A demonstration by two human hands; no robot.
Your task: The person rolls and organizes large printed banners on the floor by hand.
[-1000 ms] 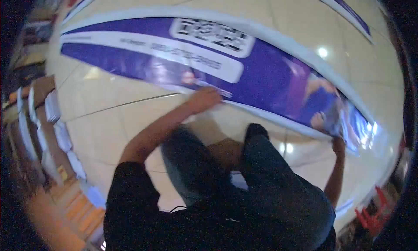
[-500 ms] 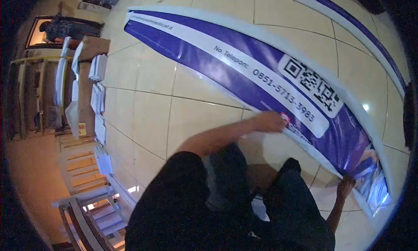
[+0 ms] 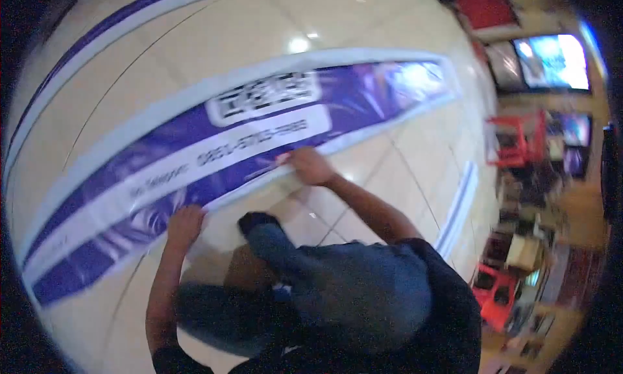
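Cream tiles (image 3: 389, 169) bear a purple banner (image 3: 341, 114), red chairs (image 3: 538, 137) at right.

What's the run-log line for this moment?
left hand: at near edge of banner | right hand: same edge, farther right | banner: on tiled floor | grip: unclear

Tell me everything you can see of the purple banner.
The banner is a long sheet, purple with pale borders, lying across the tiled floor. It looks like glossy plastic, with creases and a bright glare toward its far-right end. A black-and-white QR code sits near the middle, above a white strip whose lettering and digits are blurred. The left hand and right hand are both at its near edge; blur hides how firmly they grip.
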